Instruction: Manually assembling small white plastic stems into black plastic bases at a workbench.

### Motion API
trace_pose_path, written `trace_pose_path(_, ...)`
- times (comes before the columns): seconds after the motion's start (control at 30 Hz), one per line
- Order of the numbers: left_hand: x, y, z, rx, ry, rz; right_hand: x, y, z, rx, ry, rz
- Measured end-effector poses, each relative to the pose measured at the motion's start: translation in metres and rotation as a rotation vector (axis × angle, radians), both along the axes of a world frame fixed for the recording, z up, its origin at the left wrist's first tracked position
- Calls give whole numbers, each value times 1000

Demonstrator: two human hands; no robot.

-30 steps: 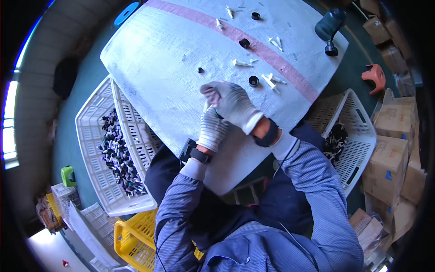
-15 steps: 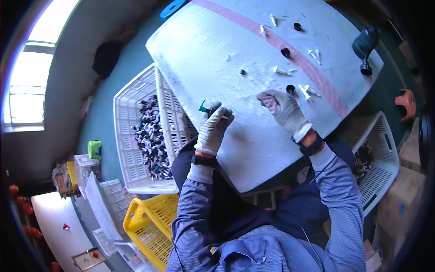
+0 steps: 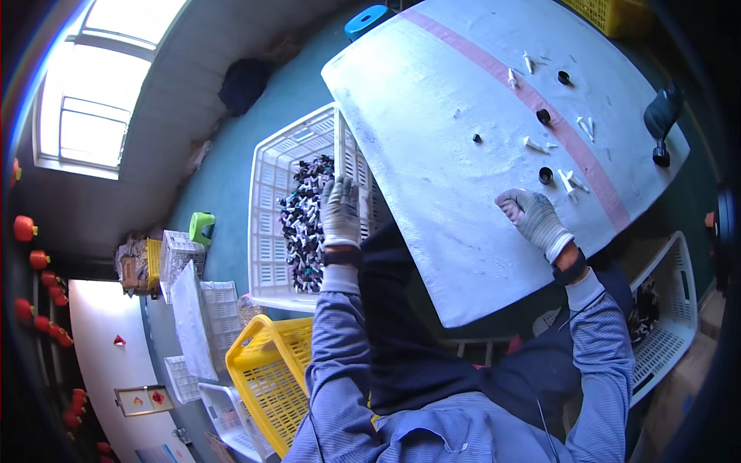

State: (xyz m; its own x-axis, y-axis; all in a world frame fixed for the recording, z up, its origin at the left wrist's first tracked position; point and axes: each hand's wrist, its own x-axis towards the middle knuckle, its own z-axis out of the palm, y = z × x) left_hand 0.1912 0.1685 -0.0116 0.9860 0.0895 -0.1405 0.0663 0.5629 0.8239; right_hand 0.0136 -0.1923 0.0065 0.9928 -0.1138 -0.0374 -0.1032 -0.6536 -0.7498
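Note:
My gloved left hand [image 3: 340, 212] is over the white basket [image 3: 262, 224] at the left, palm down with its fingers stretched out; nothing shows in them. Below and beside it the basket holds a heap of small parts [image 3: 301, 231] in black, white and purple, with a few green bits. My gloved right hand [image 3: 536, 221] rests at the near part of the white table [image 3: 432, 201], its fingers curled in; what they hold, if anything, is hidden. Close beyond it are a black cap [image 3: 546, 175] and white pointed nozzles [image 3: 569, 184].
More nozzles [image 3: 535, 144] and black caps [image 3: 543, 116] lie about the pink stripe [image 3: 587, 160]. A dark green bottle-like tool [image 3: 663, 116] stands near the right edge. A yellow basket [image 3: 266, 378] is at lower left, another white basket [image 3: 673, 324] at right.
My left hand has gone from the table's edge to over the white basket, and the green-tipped piece it held is no longer seen in it. The view has shifted; my right hand stays curled.

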Motion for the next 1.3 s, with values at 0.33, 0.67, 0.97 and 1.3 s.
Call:
trace_pose_path(0.33,-115,-127,-14,424,-17,-562,-10,1,-14,-78,-12,72)
trace_pose_path(0.67,-130,-134,-55,810,-347,-405,-31,10,-16,58,-134,58)
trace_pose_path(0.97,-133,-125,-62,758,-313,-378,-34,19,-5,33,57,119)
trace_pose_path(1.3,-136,-140,-59,879,-400,-371,-42,0,12,-159,187,134)
